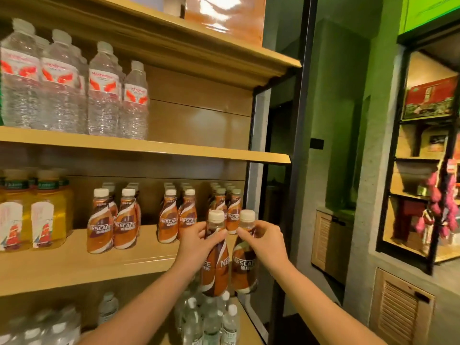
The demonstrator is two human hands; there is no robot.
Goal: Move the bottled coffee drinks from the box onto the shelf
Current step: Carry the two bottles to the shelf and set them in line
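At the wooden middle shelf [74, 267]: three rows of brown-labelled coffee bottles [171, 220] already stocked. Left hand [196, 241] and right hand [263, 241] each grip one white-capped bottle by the neck, in front of the shelf edge. Box out of view; remainder unknown.

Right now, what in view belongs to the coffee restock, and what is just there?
Job:
left hand and its coffee bottle
right hand and its coffee bottle
coffee rows on middle shelf

Not job:
water bottles
yellow drink bottles

A small shop. Wooden shelves [139, 145] at ten o'clock carry rows of water bottles [62, 83], tea bottles [47, 215] and coffee drinks [124, 220]. Boxed goods [429, 98] sit displayed at two o'clock.
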